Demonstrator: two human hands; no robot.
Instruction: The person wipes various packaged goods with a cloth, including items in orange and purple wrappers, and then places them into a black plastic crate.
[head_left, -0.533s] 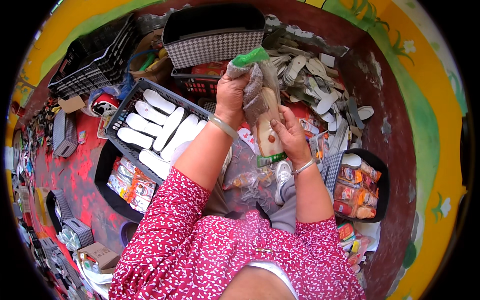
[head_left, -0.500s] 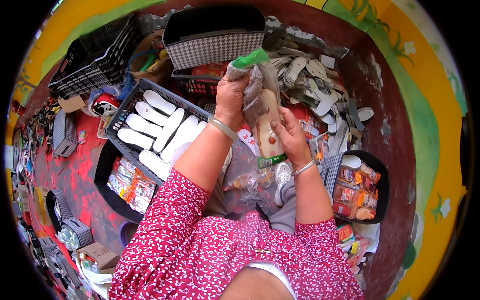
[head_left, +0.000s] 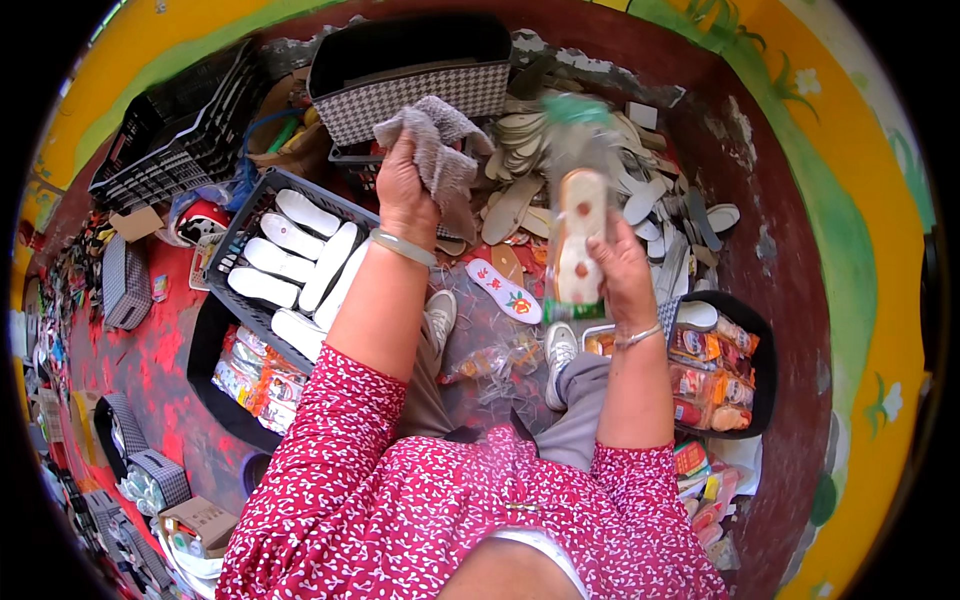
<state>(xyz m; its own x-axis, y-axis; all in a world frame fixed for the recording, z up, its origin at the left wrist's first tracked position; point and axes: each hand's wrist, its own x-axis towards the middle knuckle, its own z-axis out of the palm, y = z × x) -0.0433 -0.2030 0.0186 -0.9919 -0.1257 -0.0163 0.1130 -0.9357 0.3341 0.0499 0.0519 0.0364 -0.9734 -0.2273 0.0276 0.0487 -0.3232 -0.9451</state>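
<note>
My left hand is closed around a crumpled grey cloth, raised in front of the houndstooth bin. In my right hand is a clear plastic package with green ends, my thumb lying across its front. Inside it sits a pale insole with brown round spots. The package is upright and its top is smeared by motion. Below and between my hands, a white insole with a red flower lies on the floor.
A dark crate of white insoles stands at left, over a black bin of packets. At right is another bin with orange packages. Loose insoles pile up behind, beside a houndstooth bin. A crinkled clear wrapper lies between my shoes.
My hands have moved apart. The cloth has come away from the package, going left with my left hand, while my right hand has carried the package to the right.
</note>
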